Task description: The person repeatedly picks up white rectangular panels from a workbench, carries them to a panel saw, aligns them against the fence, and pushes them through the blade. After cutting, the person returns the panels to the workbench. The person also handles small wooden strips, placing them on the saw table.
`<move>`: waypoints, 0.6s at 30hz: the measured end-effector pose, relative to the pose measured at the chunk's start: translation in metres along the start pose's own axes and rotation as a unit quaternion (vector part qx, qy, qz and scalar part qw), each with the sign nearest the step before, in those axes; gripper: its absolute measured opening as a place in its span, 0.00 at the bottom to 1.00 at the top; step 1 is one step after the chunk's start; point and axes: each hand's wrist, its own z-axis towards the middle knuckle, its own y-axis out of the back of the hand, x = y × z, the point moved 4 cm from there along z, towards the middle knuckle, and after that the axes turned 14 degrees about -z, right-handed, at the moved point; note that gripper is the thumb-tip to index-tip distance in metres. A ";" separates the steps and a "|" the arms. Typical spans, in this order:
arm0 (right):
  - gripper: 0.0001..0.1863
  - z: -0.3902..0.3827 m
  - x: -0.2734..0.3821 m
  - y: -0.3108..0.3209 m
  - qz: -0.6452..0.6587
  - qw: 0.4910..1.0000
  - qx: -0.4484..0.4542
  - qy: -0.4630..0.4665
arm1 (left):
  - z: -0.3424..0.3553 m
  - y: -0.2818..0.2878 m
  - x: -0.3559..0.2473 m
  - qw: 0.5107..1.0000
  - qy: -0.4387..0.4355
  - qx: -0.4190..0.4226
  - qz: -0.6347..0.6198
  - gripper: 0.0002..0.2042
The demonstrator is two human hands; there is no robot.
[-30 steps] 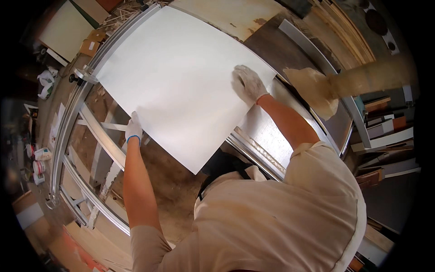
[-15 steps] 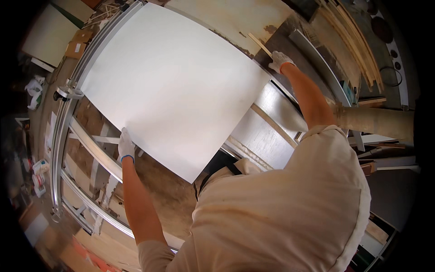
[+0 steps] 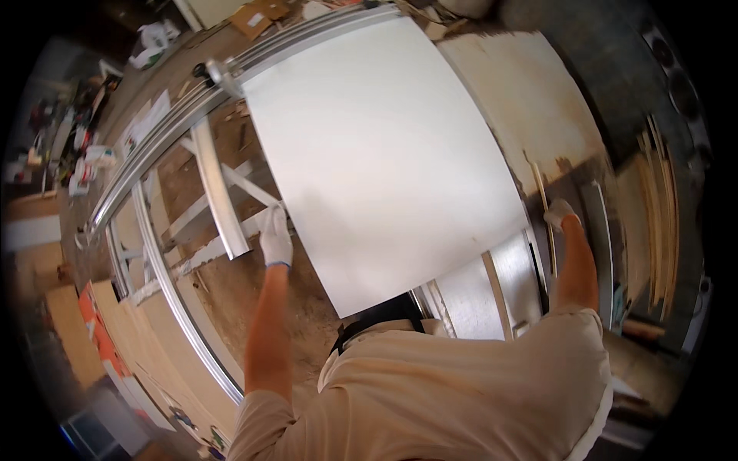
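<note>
White panel: in the middle of my view I have a large, flat, smooth white sheet (image 3: pixel 384 169), lying slanted, its nearest corner pointing toward the waist of the person in the beige shirt (image 3: pixel 461 376).
Left hand: the white-gloved left hand with a blue cuff (image 3: pixel 275 237) sits right at the sheet's left edge, fingers pointing away from the body. From here I cannot tell whether it grips that edge or only rests beside it.
Right hand: the white-gloved right hand with an orange cuff (image 3: pixel 563 213) is off the sheet, past its right edge, fingers closed narrowly on a thin stick.
Thin stick: I make out a slim, pale wooden strip (image 3: pixel 538 180), running lengthwise past the glove on both sides.
Metal bed: shiny silver plate (image 3: pixel 469 300) shows from under the sheet's near right edge.
Rail: a long, grooved silver metal rail (image 3: pixel 315 37) runs along the far left; a silver stop with a black knob (image 3: pixel 223 77) sits on it, close to the sheet's corner.
Frame bar: I see a short silver metal bar (image 3: pixel 217 188) left of the sheet, well clear of its edge.
Beyond: a pale, brown-stained board (image 3: pixel 523 92) lies right of the sheet; long wooden slats (image 3: pixel 661 223) are farther right.
</note>
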 end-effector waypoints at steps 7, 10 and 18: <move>0.44 0.005 0.078 0.180 -0.038 0.978 -0.201 0.038 | -0.148 -0.044 -0.012 0.964 0.194 -0.040 -0.178 0.30; 0.46 0.041 0.108 0.218 0.081 0.934 -0.347 0.023 | -0.166 -0.063 -0.005 0.903 0.303 -0.044 -0.301 0.32; 0.51 0.044 0.147 0.050 0.058 0.947 -0.299 0.103 | -0.167 -0.068 0.001 0.856 0.363 -0.019 -0.369 0.38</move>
